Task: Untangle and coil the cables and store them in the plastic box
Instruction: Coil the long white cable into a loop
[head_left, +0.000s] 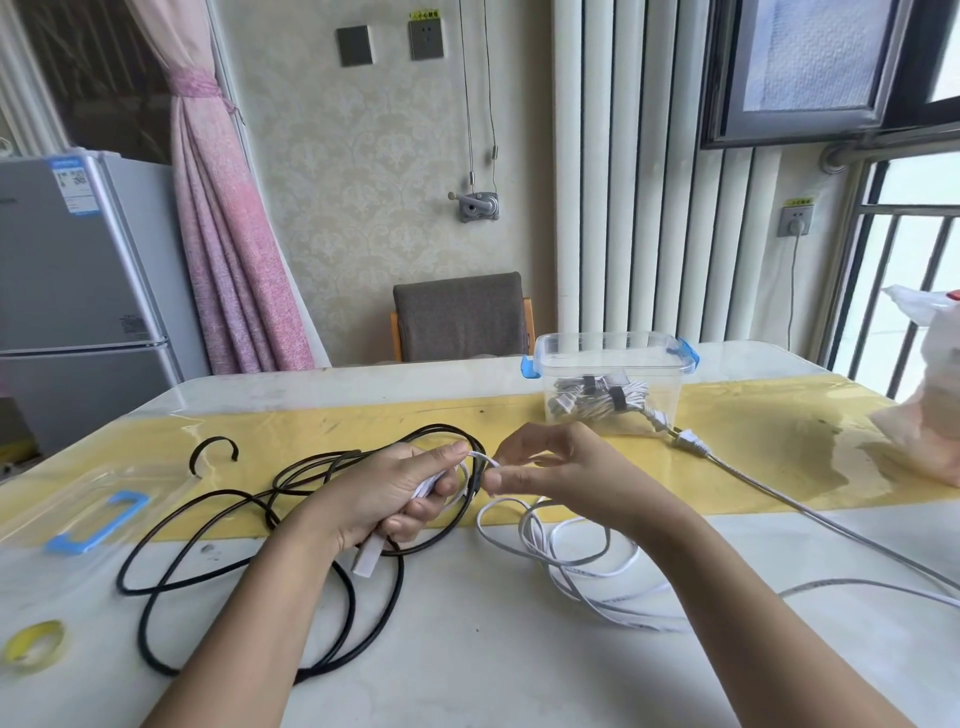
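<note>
Table surface was pale and glossy, with a yellow strip running left to right across its middle. Beyond the far edge stood a grey-backed chair. A pink curtain and a silver fridge occupied the far left of the room. White radiator columns and a barred window occupied the far right.

A clear plastic box with blue latches stood open on the far side of the strip, right of centre. It contained coiled light-coloured cables bound with black straps. The clear lid, fitted with a blue handle, lay flat near the left edge. A yellow tape roll lay at the near left corner. A plastic bag sat at the right edge.

A black cable lay in loose loops left of centre. A white cable lay in loose loops right of centre. A grey cable ran from its plug beside the box toward the near right.

The left hand had its fingers curled round a folded bunch of the white cable, one end protruding below the palm. The right hand pinched the same cable with its fingers just beside the left hand. Both were raised above the table.
</note>
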